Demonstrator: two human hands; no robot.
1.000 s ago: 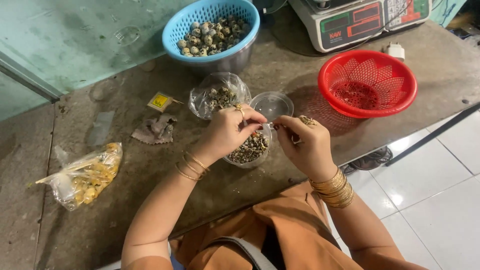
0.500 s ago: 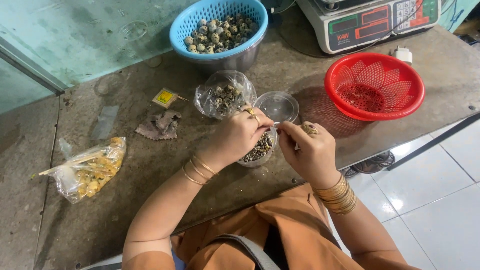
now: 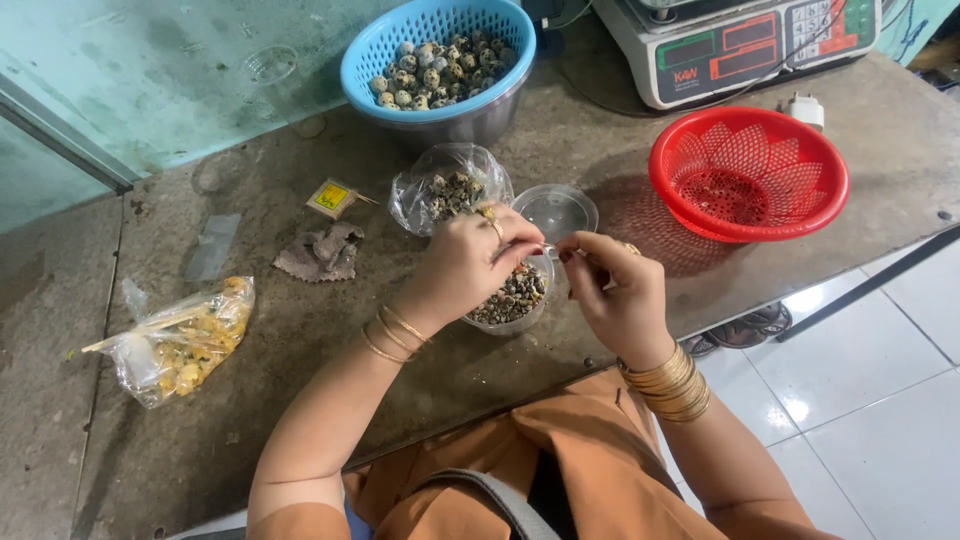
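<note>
My left hand (image 3: 467, 262) and my right hand (image 3: 612, 290) meet over a clear plastic cup of speckled shell bits (image 3: 512, 299). Both pinch one small pale egg (image 3: 549, 250) between the fingertips, just above the cup. Gold bangles circle both wrists. Behind the hands lies a clear bag of speckled quail eggs (image 3: 448, 190), and a clear round lid (image 3: 558, 210) sits next to it. A blue basket of quail eggs (image 3: 437, 58) stands in a metal bowl at the back.
A red plastic basket (image 3: 748, 172) sits at the right, a digital scale (image 3: 738, 42) behind it. On the left lies a plastic bag of yellow pieces (image 3: 180, 340), a crumpled grey scrap (image 3: 322, 252) and a small yellow packet (image 3: 332, 198). The counter edge runs near my lap.
The view has drifted slightly. My hands stay together over the cup, fingers working the small egg; nothing else on the counter has moved.
</note>
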